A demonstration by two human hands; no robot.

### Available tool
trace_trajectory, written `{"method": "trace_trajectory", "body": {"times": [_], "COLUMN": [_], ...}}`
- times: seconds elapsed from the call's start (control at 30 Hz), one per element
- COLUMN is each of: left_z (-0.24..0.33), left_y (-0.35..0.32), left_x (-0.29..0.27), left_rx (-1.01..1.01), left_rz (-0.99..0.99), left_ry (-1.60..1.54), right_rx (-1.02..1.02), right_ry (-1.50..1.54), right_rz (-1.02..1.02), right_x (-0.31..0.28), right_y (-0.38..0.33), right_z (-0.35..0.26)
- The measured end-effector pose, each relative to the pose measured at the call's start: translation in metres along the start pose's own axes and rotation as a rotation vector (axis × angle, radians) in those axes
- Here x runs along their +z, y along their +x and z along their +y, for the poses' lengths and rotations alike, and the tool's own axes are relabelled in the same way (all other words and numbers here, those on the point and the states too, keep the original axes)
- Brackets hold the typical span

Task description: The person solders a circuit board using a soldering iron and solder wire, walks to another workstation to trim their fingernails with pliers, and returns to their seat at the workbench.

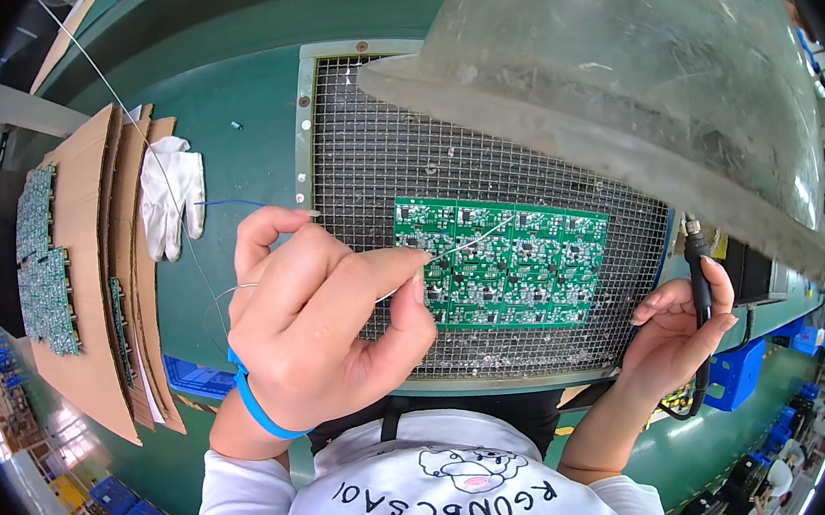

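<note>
A green circuit board panel (506,313) lies flat on a wire mesh grate (364,154) set in a metal frame. Over the panel's left part, my left hand (323,300) pinches a thin strand of solder wire (470,244) between thumb and forefinger. The strand's free end reaches over the board; whether it touches cannot be seen. A blue wrist strap (263,403) circles my left wrist. Right of the grate, my right hand (679,332) is closed around the dark handle of a soldering iron (697,267), held upright with its metal end upward, away from the panel.
A large cloudy plastic hood (630,52) overhangs the grate's far right. Left of it, a white glove (172,195) lies on the green table beside stacked cardboard sheets (91,286) carrying more circuit boards (45,299). Blue bins (737,374) stand below, right of the table.
</note>
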State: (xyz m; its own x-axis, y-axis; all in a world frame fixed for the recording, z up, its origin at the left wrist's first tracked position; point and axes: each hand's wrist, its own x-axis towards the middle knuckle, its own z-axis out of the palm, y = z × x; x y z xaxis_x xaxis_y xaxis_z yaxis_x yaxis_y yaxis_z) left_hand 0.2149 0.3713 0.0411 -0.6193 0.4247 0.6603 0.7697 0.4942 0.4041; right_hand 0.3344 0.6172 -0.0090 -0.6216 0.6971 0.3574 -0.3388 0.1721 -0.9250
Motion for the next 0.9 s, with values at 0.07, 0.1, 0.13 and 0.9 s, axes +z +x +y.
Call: {"method": "trace_trajectory", "body": {"times": [0.07, 0.1, 0.13, 0.9], "left_z": [0.000, -0.001, -0.001, -0.006], "left_y": [0.000, -0.001, -0.001, -0.007], "left_x": [0.001, 0.001, 0.000, 0.001], "left_rx": [0.005, 0.004, 0.006, -0.016], "left_rz": [0.001, 0.001, 0.009, -0.013], "left_ry": [-0.011, -0.010, 0.007, -0.023], "right_rx": [0.003, 0.003, 0.003, -0.071], "right_ry": [-0.002, -0.001, -0.003, -0.128], "right_rz": [0.014, 0.013, 0.010, -0.337], "right_x": [0.001, 0.001, 0.001, 0.044], "right_y": [0.000, 0.000, 0.000, 0.007], "right_z": [0.000, 0.000, 0.000, -0.045]}}
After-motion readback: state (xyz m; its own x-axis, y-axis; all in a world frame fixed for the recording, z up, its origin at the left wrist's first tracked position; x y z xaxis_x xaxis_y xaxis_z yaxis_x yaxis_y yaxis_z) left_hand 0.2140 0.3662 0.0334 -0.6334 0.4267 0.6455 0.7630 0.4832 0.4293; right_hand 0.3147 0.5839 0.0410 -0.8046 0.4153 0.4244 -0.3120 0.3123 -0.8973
